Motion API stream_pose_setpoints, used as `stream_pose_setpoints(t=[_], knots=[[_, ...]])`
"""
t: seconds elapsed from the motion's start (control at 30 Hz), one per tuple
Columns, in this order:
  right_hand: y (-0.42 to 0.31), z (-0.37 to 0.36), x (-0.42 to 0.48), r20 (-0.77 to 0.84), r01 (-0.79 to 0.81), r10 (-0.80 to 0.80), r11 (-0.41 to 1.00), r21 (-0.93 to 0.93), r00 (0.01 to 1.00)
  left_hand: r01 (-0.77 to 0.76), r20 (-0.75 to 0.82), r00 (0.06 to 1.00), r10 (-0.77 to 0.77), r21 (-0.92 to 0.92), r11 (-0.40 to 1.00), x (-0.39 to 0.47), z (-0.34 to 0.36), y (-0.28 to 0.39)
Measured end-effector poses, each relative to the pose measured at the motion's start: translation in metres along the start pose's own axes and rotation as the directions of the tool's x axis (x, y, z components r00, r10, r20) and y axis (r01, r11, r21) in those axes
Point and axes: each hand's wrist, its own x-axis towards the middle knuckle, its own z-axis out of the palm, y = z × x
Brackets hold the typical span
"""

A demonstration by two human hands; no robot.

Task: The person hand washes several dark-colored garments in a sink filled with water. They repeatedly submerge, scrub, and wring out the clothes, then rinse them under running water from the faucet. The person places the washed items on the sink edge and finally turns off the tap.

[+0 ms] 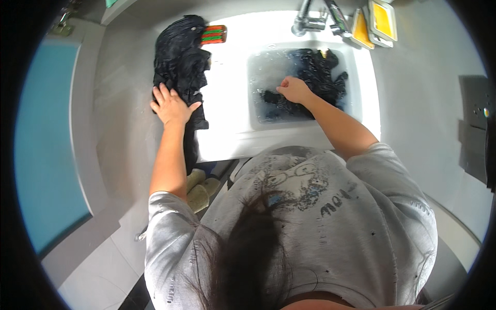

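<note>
My left hand (171, 106) lies flat with spread fingers on a wet black garment (180, 58). This garment is bunched along the left side of a white sink (228, 97), and its lower end hangs past the front edge. Over the basin, my right hand (296, 90) has its fingers curled in, and I see nothing hanging from it. Below it, cloudy water (271, 69) fills the basin. More black cloth (321, 77) is heaped there, partly under water, mostly right of the hand.
What looks like a scrubbing brush (214, 35) with orange and green stripes touches the left garment. A chrome faucet (310, 23) stands behind the basin. Yellow-and-white soap dishes or sponges (381, 21) sit at the back right corner. Grey walls close in on both sides.
</note>
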Motion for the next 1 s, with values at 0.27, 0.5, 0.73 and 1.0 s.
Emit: stream_pose_setpoints(t=[0.27, 0.5, 0.73, 1.0], knots=[[0.002, -0.012, -0.056, -0.013, 0.216, -0.251, 0.855, -0.471, 0.968, -0.218, -0.367, 0.919, 0.148, -0.158, 0.963, -0.001, -0.017, 0.011], [0.006, 0.03, -0.047, 0.187, 0.34, -0.286, 0.73, -0.593, 0.94, -0.258, -0.077, 0.962, 0.261, 0.046, 0.965, 0.012, 0.027, 0.004], [-0.012, 0.003, -0.011, 0.357, 0.167, 0.004, 0.879, -0.447, 0.934, -0.414, -0.263, 0.893, 0.366, -0.159, 0.896, -0.012, -0.005, 0.019], [-0.03, -0.04, -0.003, 0.182, 0.186, -0.142, 0.948, -0.259, 0.973, -0.708, -0.348, 0.695, 0.629, -0.482, 0.515, -0.034, 0.014, 0.105]])
